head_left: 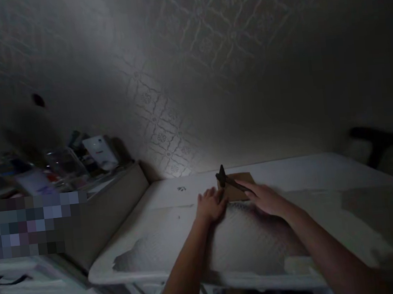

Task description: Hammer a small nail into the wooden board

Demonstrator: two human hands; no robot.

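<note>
A dark hammer [235, 181] is gripped by its handle in my right hand [265, 198], its head above the left part of a brown board [245, 191]. The board lies on the white table [163, 197]. My left hand [211, 205] rests at the board's left edge, with thumb and forefinger drawn together near the hammer head. Whatever is between those fingertips is too small and dim to make out.
A small cluster of dark bits [181, 188] lies on the table, left of the board. At the left stands a raised cabinet [118, 199] bearing a white box [101, 150] and clear containers [67, 165]. A dark T-shaped object [378, 139] rises at the right.
</note>
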